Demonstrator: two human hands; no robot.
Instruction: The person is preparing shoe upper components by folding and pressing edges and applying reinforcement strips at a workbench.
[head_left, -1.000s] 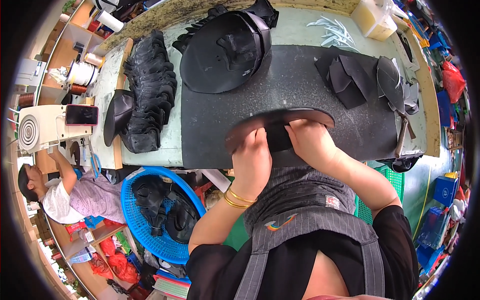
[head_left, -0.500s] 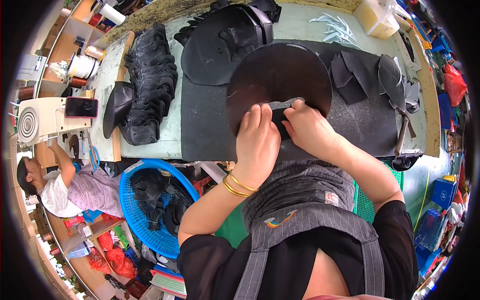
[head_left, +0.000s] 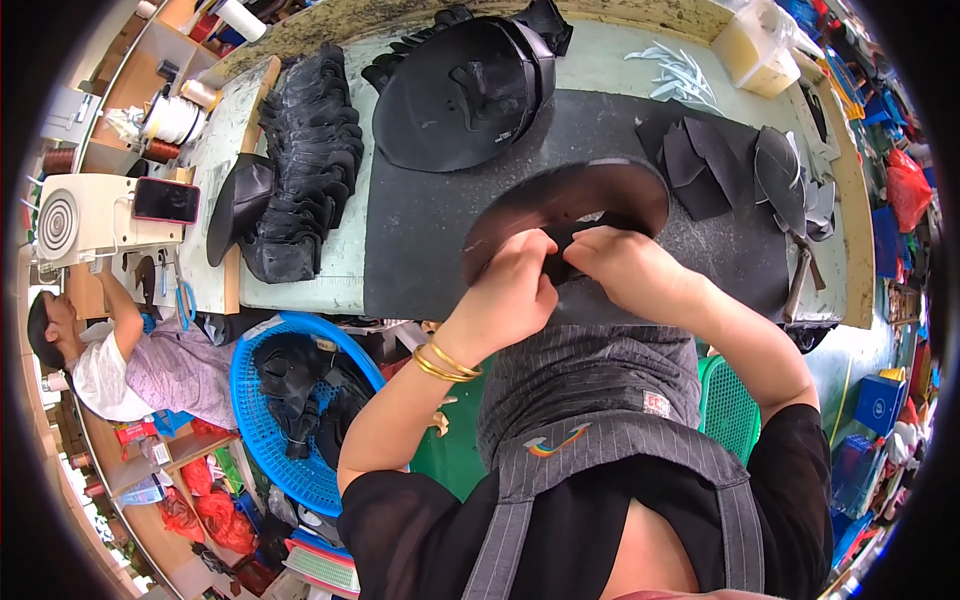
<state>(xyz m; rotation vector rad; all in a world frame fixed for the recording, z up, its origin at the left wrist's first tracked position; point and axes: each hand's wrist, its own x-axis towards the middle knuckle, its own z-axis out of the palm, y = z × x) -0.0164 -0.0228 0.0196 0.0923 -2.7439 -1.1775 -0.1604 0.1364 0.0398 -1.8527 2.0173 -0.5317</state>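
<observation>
A round, dark brown-black sheet piece (head_left: 570,190), leather-like, stands tilted above the black work mat (head_left: 420,260) at the table's near edge. In its near side is a small cut-out, and a black part shows there between my hands. My left hand (head_left: 512,287) pinches the near edge left of the cut-out, fingers closed. My right hand (head_left: 632,268) is closed on the same edge just to the right. Both sets of fingertips almost meet, so what lies under them is hidden. Beyond the piece, a stack of similar round black pieces (head_left: 445,110) rests on the mat.
A long row of overlapping black pieces (head_left: 310,160) lies at left. Folded black pieces (head_left: 695,165), a hammer (head_left: 800,280), white strips (head_left: 680,75) and a tub (head_left: 755,50) are at right. A blue basket (head_left: 250,440) stands below the table; another person (head_left: 110,370) sits far left.
The round piece has tipped from facing up to a steep tilt, its far edge coming nearer. My left hand has turned and its fingers have moved in toward my right hand.
</observation>
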